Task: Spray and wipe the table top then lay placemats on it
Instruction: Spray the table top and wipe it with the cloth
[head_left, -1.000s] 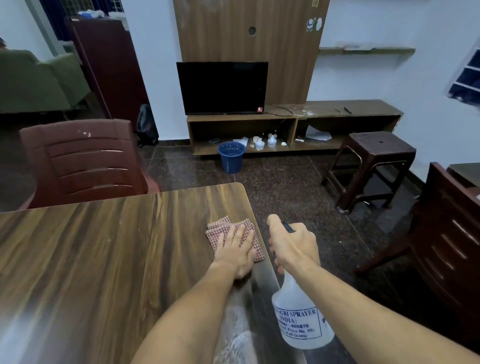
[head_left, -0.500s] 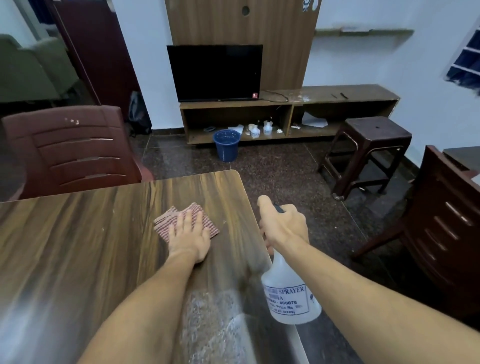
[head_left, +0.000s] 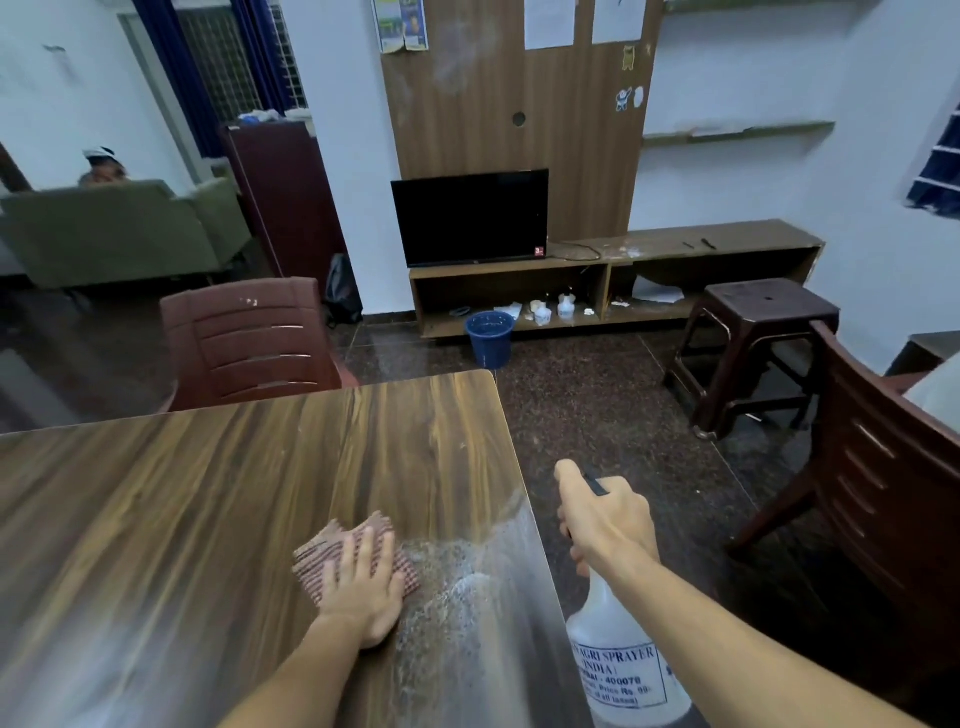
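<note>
Presses a checked cloth (head_left: 332, 545) on the counter (head_left: 208, 493) near its right edge, left hand (head_left: 363, 592) flat. Grips a spray bottle (head_left: 623, 670) beyond that edge, right hand (head_left: 608, 525) curled round its top.

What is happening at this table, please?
A person is wiping the wooden table. The left hand presses a checked cloth flat on the top, beside a wet sprayed patch. The right hand grips a white spray bottle, held past the table's right edge. No placemats are in view.
</note>
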